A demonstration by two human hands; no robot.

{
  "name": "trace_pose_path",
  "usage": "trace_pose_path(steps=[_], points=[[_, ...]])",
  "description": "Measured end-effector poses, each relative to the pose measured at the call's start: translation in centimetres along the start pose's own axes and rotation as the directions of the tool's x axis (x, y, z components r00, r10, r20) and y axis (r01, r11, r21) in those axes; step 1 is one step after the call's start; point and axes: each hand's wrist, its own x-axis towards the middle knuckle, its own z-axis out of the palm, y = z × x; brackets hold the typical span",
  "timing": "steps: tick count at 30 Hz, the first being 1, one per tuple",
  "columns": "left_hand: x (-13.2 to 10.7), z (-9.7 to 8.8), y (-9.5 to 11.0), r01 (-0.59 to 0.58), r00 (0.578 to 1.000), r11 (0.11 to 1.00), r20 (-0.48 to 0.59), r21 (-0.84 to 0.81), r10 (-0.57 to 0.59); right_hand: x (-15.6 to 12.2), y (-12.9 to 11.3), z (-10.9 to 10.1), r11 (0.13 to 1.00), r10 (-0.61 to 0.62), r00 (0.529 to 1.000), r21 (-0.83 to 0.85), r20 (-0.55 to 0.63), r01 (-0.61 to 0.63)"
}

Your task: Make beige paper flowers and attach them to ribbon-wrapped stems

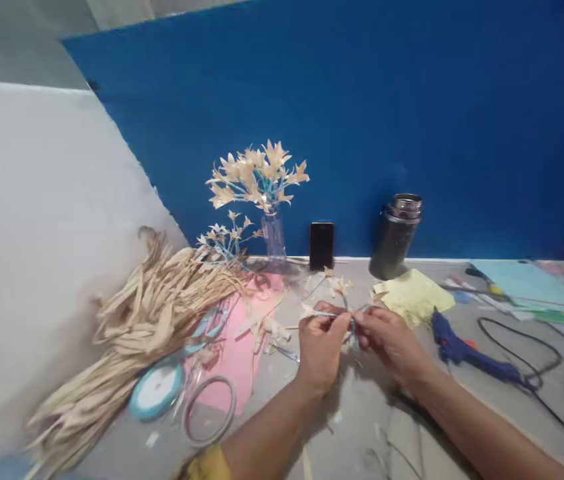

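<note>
My left hand point(319, 343) and my right hand point(387, 337) meet above the grey table point(362, 420), both with fingers pinched. Between them they hold a small cream leaf flower on a stem point(329, 313) wrapped in light blue ribbon point(357, 323). The left fingers pinch the stem near the flower; the right fingers pinch the ribbon loop just right of it. A roll of light blue ribbon point(157, 390) lies to the left near a pink sheet point(239, 347).
A heap of dried leaves point(132, 333) lies at left. A vase of finished flowers point(262, 193), a phone point(321, 245) and a steel flask point(396, 235) stand by the blue wall. A blue glue gun point(467, 350) with cable, yellow paper point(415, 297) and coloured sheets point(532, 287) lie at right.
</note>
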Motion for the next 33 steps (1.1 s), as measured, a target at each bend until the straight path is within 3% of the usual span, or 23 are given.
trace_pose_path(steps=[9,16,21,26,29,33], points=[[-0.1,-0.3,0.1,-0.185,0.981,0.982,0.047,-0.049,0.187,-0.3,-0.5,0.6,0.985,-0.094,0.996,0.144,0.01,0.091],[-0.1,-0.6,-0.2,-0.2,0.972,0.972,0.101,-0.123,0.213,-0.7,-1.3,0.7,0.973,0.02,0.99,0.225,0.143,-0.052],[0.2,-1.4,0.5,-0.271,0.94,0.962,0.217,0.01,0.263,-0.7,-1.5,0.5,0.984,-0.037,0.993,0.18,0.113,0.016],[0.8,-2.4,1.0,-0.438,0.876,0.873,0.322,0.215,0.36,-0.4,-1.5,0.1,0.987,-0.019,0.989,0.161,0.147,-0.005],[0.9,-2.3,0.5,-0.421,0.897,0.861,0.273,0.286,0.348,0.1,-1.1,-0.3,0.99,-0.081,0.991,0.125,0.106,0.068],[0.5,-1.2,-0.3,-0.259,0.966,0.934,0.067,0.245,0.25,0.3,-0.6,-0.5,0.981,-0.188,0.981,-0.031,0.044,0.19]])
